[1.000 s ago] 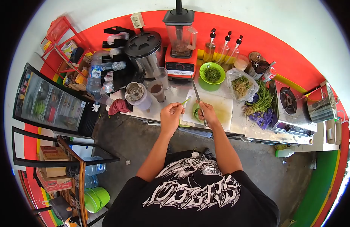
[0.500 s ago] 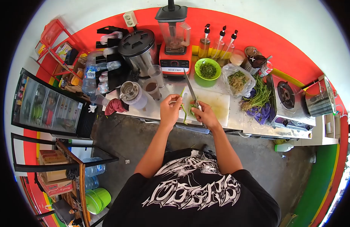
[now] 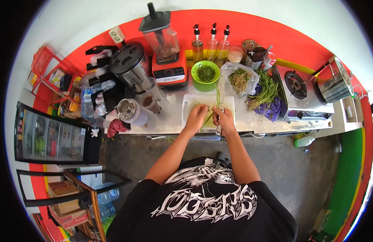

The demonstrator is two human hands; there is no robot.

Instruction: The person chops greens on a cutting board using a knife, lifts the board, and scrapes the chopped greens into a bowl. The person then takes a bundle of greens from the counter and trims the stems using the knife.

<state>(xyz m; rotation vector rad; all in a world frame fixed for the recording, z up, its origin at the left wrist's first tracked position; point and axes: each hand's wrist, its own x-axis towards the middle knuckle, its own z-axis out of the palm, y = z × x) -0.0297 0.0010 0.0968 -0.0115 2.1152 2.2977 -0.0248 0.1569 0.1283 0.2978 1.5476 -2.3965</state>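
Observation:
My right hand (image 3: 224,119) is closed around a knife (image 3: 218,130), its handle end toward me and its blade pointing away over the white cutting board (image 3: 189,101). A long green stalk (image 3: 217,98) runs beside the blade, touching my right thumb and fingers. Its lower part hangs between my two hands. Just left of it, my left hand (image 3: 197,117) is curled with the fingertips together; what they hold is hidden. Behind the board stands a lime-green bowl (image 3: 205,83) of chopped greens.
Greens on a purple bag (image 3: 268,99) and a plastic bag of roots (image 3: 239,79) lie right of the board, before the gas stove (image 3: 301,92). On the left are a red blender (image 3: 169,70), cups (image 3: 150,103) and a steel-topped jar (image 3: 132,113). Pump bottles (image 3: 211,46) line the wall.
My view has shifted, so the counter sits differently. My hands have come closer together over the board. The stalk, earlier in my left hand, now extends up past my right hand beside the knife.

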